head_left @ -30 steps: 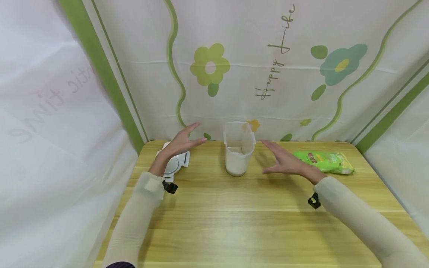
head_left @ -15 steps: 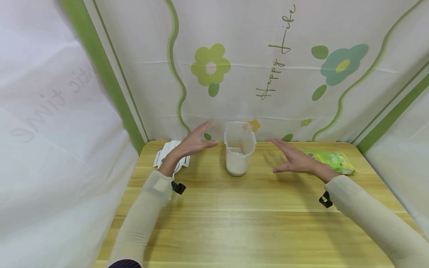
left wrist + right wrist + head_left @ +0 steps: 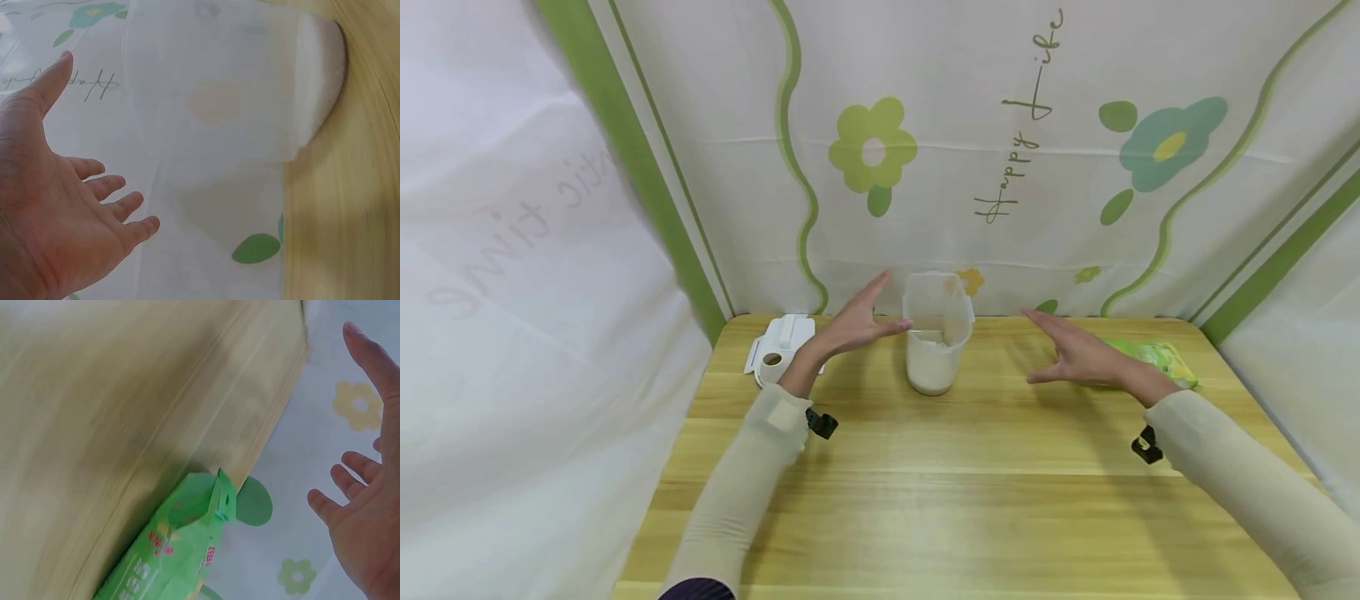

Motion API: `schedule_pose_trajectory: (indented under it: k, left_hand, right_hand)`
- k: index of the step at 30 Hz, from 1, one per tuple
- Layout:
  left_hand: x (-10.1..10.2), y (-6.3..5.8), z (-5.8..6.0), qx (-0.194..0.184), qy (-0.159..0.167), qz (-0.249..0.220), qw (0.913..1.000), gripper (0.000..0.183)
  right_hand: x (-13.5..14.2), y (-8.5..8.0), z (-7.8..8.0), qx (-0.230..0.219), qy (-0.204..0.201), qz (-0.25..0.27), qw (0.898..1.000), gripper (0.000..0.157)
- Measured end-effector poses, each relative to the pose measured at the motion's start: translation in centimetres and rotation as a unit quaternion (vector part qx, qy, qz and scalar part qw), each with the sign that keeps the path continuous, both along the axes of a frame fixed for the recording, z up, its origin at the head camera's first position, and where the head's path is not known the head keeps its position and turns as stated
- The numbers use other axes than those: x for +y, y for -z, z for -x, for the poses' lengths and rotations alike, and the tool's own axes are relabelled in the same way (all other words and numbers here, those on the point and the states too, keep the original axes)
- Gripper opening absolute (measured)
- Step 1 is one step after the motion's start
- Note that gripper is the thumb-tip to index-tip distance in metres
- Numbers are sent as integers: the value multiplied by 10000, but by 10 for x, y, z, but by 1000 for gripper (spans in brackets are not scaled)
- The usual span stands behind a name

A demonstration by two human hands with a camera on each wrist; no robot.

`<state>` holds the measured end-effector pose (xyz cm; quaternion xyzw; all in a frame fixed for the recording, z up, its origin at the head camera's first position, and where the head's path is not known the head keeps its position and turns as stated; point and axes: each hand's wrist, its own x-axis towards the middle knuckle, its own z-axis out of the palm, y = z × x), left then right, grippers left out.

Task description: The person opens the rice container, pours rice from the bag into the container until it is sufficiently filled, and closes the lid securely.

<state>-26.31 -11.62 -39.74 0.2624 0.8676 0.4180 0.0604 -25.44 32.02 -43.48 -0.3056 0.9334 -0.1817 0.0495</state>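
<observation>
A translucent plastic container (image 3: 936, 367) without a cover stands upright near the back of the table, a white filling in its bottom. My left hand (image 3: 853, 327) hovers just left of it, fingers spread; in the left wrist view a gap shows between the fingers (image 3: 128, 206) and the container (image 3: 219, 94). My right hand (image 3: 1086, 354) is raised to the container's right, thumb and fingers apart, holding nothing. Partly behind that hand lies a green plastic packet (image 3: 1168, 362), its folded end (image 3: 200, 494) visible in the right wrist view. A white lid (image 3: 782, 346) lies behind my left wrist.
The wooden table (image 3: 917, 500) ends at a white printed curtain (image 3: 925, 192) right behind the container. More white sheeting (image 3: 527, 333) hangs along the left side, and another sheet (image 3: 1300, 350) along the right.
My left hand has moved right, close to the container, uncovering more of the white lid. My right hand has moved right, away from the container, and covers more of the green packet.
</observation>
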Motion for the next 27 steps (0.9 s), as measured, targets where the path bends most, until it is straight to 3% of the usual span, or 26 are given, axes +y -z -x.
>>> schedule_pose_trajectory:
  k: [7, 17, 27]
  left_hand:
    - [12, 6, 2, -1, 1, -196, 9998, 114]
    - [30, 15, 4, -160, -24, -594, 9981, 132]
    - [40, 22, 4, -272, 74, -520, 9983, 135]
  right_hand:
    - [9, -6, 0, -140, 74, -106, 9998, 125]
    - [28, -9, 6, -85, 137, -187, 9997, 126]
    - [47, -14, 5, -167, 207, -160, 9995, 125]
